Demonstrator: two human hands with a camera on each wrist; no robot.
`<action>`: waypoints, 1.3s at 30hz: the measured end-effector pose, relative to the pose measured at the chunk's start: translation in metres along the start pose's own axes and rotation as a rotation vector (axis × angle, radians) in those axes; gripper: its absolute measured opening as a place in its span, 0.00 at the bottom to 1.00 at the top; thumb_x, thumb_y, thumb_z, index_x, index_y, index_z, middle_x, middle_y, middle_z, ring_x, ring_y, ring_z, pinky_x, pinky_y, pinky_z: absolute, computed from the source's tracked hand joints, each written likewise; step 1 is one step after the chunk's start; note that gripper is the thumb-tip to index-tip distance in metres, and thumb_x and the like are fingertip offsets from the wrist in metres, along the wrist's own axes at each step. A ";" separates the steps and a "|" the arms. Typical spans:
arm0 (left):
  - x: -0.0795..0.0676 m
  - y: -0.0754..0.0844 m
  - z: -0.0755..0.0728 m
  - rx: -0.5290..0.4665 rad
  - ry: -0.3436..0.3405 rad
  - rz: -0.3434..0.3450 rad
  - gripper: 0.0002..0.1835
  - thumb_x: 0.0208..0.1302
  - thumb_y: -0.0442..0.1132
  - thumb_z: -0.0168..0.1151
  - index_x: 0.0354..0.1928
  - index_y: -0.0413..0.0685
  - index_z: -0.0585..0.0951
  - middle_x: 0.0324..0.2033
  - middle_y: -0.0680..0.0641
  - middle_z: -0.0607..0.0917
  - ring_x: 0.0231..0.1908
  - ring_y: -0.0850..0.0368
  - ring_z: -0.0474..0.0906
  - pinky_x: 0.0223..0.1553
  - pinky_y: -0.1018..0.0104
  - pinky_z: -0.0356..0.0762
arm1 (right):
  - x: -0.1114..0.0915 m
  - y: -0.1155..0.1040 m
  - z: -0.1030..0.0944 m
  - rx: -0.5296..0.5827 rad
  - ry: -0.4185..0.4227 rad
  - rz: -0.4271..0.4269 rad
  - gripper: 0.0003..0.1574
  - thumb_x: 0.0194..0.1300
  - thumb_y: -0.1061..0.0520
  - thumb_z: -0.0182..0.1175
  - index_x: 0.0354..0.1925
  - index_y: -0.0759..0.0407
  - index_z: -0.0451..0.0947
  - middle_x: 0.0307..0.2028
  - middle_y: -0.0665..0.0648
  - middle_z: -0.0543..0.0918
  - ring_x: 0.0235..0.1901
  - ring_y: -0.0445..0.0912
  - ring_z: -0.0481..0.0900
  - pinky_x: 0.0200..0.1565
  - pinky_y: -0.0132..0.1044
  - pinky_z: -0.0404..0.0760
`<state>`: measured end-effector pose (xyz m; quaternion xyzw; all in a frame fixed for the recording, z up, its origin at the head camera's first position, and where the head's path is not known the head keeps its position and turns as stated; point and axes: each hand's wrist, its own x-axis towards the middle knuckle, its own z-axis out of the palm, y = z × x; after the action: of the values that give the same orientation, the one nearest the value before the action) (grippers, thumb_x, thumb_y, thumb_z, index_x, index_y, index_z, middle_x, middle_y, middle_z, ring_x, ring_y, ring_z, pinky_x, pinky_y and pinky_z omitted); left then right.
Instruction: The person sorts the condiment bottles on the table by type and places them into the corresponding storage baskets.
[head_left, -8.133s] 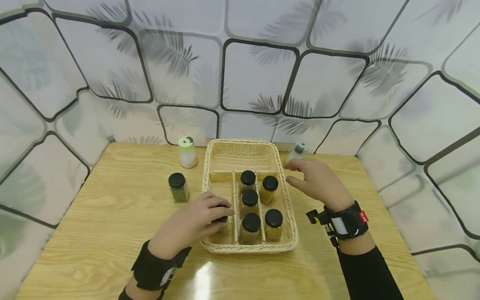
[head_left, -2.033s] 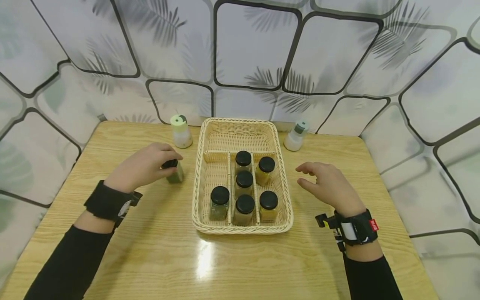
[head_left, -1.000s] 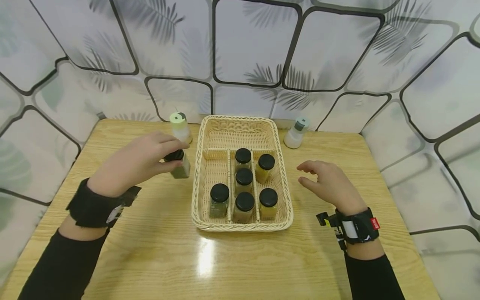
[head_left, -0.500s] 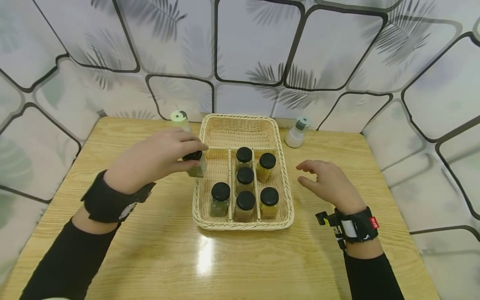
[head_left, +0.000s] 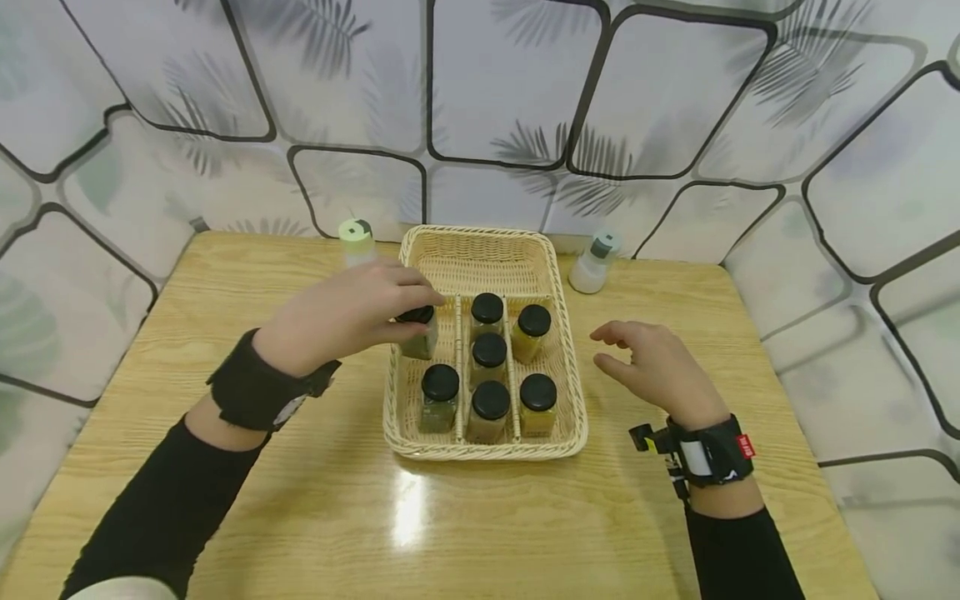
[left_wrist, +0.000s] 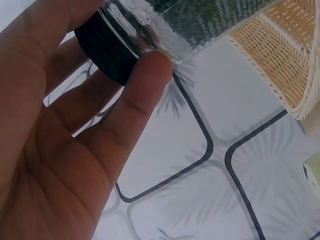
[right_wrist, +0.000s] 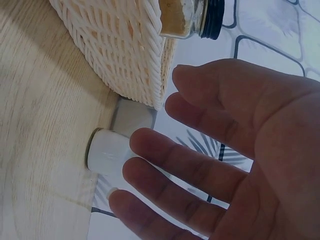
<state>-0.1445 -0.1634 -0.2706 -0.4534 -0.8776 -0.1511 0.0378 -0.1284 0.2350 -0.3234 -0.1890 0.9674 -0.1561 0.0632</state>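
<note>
My left hand (head_left: 352, 312) pinches a glass spice jar (head_left: 420, 340) by its black lid, over the left compartment of a wicker basket (head_left: 486, 452). In the left wrist view, thumb and fingers close round the black lid (left_wrist: 105, 45), and green contents show through the glass. Another jar of dark green contents (head_left: 437, 410) stands at the front of that compartment. A row of jars with black lids (head_left: 490, 400) fills the middle compartment. On the right side stand two yellow-filled jars (head_left: 537, 408). My right hand (head_left: 648, 362) hovers beside the basket, fingers loosely bent, holding nothing.
A white bottle with a pale green top (head_left: 356, 242) stands behind my left hand. Right of the basket's back corner is a white bottle with a grey-blue top (head_left: 592, 265). Patterned panels (head_left: 510, 100) border the wooden table (head_left: 510, 533) at back and sides.
My left hand earlier let go of a jar in the basket's front left, then took the jar from the table and carried it right, over the basket. The right hand drew back slightly, then stayed.
</note>
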 end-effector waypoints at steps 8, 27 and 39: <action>0.008 -0.005 0.012 0.004 -0.038 -0.006 0.21 0.62 0.40 0.71 0.57 0.45 0.82 0.47 0.45 0.86 0.48 0.49 0.81 0.51 0.56 0.81 | 0.000 0.002 0.003 0.004 0.009 0.003 0.21 0.70 0.49 0.61 0.58 0.56 0.80 0.55 0.59 0.84 0.52 0.59 0.81 0.51 0.56 0.82; 0.012 -0.013 0.040 0.001 -0.075 0.011 0.18 0.61 0.39 0.72 0.53 0.46 0.84 0.44 0.48 0.85 0.41 0.51 0.80 0.44 0.59 0.81 | -0.004 0.008 0.007 0.008 0.011 0.025 0.21 0.70 0.50 0.62 0.58 0.56 0.80 0.54 0.58 0.84 0.52 0.58 0.82 0.50 0.56 0.82; 0.015 -0.015 0.045 -0.019 -0.039 0.038 0.15 0.59 0.37 0.73 0.49 0.47 0.85 0.41 0.49 0.85 0.38 0.51 0.78 0.42 0.58 0.80 | -0.005 0.010 0.007 0.009 0.010 0.039 0.21 0.69 0.51 0.63 0.58 0.56 0.80 0.54 0.58 0.84 0.52 0.58 0.81 0.51 0.56 0.82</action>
<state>-0.1622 -0.1461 -0.3134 -0.4732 -0.8679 -0.1500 0.0194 -0.1260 0.2437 -0.3330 -0.1691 0.9705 -0.1602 0.0621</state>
